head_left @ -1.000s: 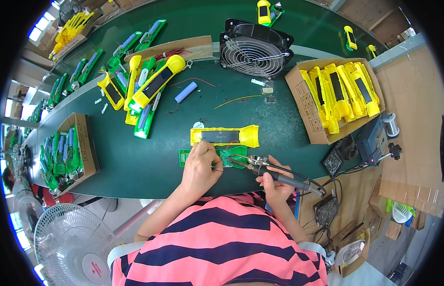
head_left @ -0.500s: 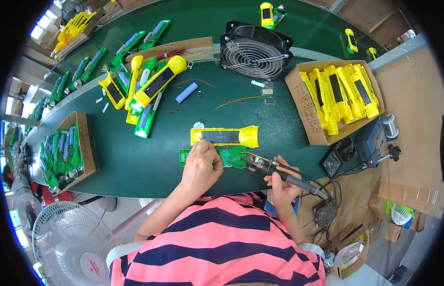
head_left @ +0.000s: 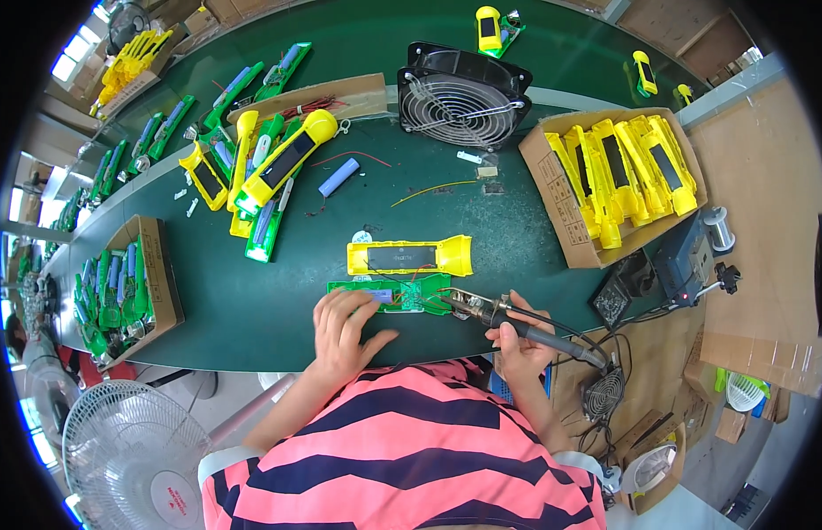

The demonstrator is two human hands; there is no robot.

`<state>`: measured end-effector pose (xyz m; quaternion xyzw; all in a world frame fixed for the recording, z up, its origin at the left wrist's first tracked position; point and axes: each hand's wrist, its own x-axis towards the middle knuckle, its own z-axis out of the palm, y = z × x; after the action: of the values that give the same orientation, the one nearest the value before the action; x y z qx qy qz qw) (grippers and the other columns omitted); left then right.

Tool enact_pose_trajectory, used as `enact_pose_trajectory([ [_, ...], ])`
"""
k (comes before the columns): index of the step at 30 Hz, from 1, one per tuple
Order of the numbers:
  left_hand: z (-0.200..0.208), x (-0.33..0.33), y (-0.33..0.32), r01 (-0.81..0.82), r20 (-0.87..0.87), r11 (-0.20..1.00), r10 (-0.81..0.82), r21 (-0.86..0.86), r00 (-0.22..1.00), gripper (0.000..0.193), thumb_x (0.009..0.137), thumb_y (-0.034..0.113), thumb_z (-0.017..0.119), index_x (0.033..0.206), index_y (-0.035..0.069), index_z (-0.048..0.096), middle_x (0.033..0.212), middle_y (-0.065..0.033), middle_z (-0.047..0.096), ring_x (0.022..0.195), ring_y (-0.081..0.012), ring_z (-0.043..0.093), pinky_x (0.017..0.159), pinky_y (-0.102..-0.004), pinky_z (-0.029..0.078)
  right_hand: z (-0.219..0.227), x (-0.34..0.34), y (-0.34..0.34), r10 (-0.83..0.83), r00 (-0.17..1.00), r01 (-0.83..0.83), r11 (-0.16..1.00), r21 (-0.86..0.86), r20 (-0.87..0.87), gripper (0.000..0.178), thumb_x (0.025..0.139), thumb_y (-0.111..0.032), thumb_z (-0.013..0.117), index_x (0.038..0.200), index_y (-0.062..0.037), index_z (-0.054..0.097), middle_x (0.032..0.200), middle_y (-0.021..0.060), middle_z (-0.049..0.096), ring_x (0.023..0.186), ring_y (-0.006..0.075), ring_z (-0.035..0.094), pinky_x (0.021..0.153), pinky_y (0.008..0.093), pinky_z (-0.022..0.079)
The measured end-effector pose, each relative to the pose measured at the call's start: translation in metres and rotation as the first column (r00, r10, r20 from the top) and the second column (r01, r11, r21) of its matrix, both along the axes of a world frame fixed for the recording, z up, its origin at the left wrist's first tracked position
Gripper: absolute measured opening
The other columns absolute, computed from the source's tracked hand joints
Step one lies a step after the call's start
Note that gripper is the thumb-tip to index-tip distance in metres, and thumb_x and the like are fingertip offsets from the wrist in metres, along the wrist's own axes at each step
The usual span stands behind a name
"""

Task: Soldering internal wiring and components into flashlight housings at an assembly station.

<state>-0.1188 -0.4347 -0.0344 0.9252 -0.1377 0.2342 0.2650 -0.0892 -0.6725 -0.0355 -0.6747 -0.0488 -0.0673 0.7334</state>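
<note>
A green flashlight housing point(head_left: 430, 283) lies in front of me, holding a blue battery cell point(head_left: 377, 296), a small green circuit board point(head_left: 413, 297) and thin red and dark wires. My left hand point(head_left: 345, 331) rests over the housing's left end, fingertips by the cell and thumb apart, gripping nothing visible. In my right hand point(head_left: 522, 346) is a soldering iron point(head_left: 539, 334) with a metal guide tube along it. Its tip reaches the right end of the housing, partly hiding what lies there. Just beyond sits a yellow casing half point(head_left: 455, 256) with a dark panel.
At right stands a carton point(head_left: 561, 208) of yellow casings, near a soldering station point(head_left: 680, 265). A black fan point(head_left: 464, 97) is at the back. Assembled lights point(head_left: 292, 159) pile up back left; a carton point(head_left: 168, 291) of green housings stands left. A loose cell point(head_left: 339, 177) lies mid-table.
My left hand has opened from a pinch over the circuit board and moved left, uncovering the board and part of the cell. The soldering iron stays nearly in place at the housing's right end.
</note>
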Motion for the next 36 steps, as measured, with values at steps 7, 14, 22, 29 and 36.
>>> enact_pose_trajectory([
  [7, 0.003, -0.001, 0.008, 0.099, 0.070, 0.970, -0.117, 0.223, 0.991, 0.049, 0.060, 0.014, 0.065, 0.108, 0.007, 0.057, 0.110, -0.0093, 0.048, 0.104, -0.0247, 0.047, 0.088, -0.0392, 0.039, -0.004, 0.007, -0.002, 0.069, 0.993, -0.068, 0.998, 0.012, -0.098, 0.019, 0.077, 0.001, 0.055, 0.094, 0.0059, 0.049, 0.114, 0.0248, 0.048, 0.059, 0.0164, 0.062, 0.047, 0.0185, 0.048],
  [14, 0.003, 0.019, -0.011, 0.159, 0.050, 0.987, -0.157, -0.032, 0.986, 0.023, 0.059, 0.002, 0.062, 0.082, 0.005, 0.061, 0.080, -0.0048, 0.053, 0.070, -0.0183, 0.055, 0.059, -0.0292, 0.045, -0.012, 0.014, -0.011, 0.146, 0.987, -0.158, 0.959, -0.236, -0.068, 0.015, 0.077, 0.001, 0.055, 0.090, 0.0062, 0.052, 0.110, 0.0245, 0.050, 0.056, 0.0159, 0.061, 0.045, 0.0180, 0.047],
  [22, 0.015, 0.022, -0.014, 0.150, -0.084, 0.988, -0.148, 0.018, 0.985, 0.020, 0.061, 0.001, 0.063, 0.080, 0.005, 0.061, 0.074, -0.0041, 0.051, 0.065, -0.0183, 0.053, 0.057, -0.0303, 0.044, 0.009, 0.017, -0.001, 0.134, 0.974, -0.137, 0.991, -0.004, -0.185, 0.015, 0.076, 0.002, 0.055, 0.090, 0.0059, 0.050, 0.108, 0.0237, 0.052, 0.054, 0.0151, 0.060, 0.044, 0.0185, 0.046],
  [29, 0.016, 0.023, -0.015, 0.156, -0.119, 0.987, -0.152, 0.032, 0.981, 0.018, 0.062, 0.001, 0.062, 0.079, 0.005, 0.060, 0.073, -0.0040, 0.050, 0.065, -0.0187, 0.052, 0.057, -0.0309, 0.044, 0.010, 0.019, 0.005, 0.119, 0.967, -0.119, 0.993, 0.014, -0.224, 0.014, 0.077, 0.001, 0.056, 0.089, 0.0050, 0.050, 0.085, 0.0149, 0.055, 0.054, 0.0129, 0.059, 0.065, 0.0246, 0.044],
  [36, 0.017, 0.023, -0.015, 0.154, -0.138, 0.987, -0.148, 0.035, 0.979, 0.018, 0.062, 0.002, 0.062, 0.079, 0.005, 0.060, 0.074, -0.0043, 0.049, 0.065, -0.0192, 0.052, 0.057, -0.0309, 0.044, -0.005, 0.020, 0.004, 0.151, 0.978, -0.165, 0.982, -0.089, -0.144, 0.016, 0.077, 0.002, 0.055, 0.090, 0.0065, 0.050, 0.106, 0.0233, 0.054, 0.054, 0.0141, 0.059, 0.045, 0.0182, 0.046],
])
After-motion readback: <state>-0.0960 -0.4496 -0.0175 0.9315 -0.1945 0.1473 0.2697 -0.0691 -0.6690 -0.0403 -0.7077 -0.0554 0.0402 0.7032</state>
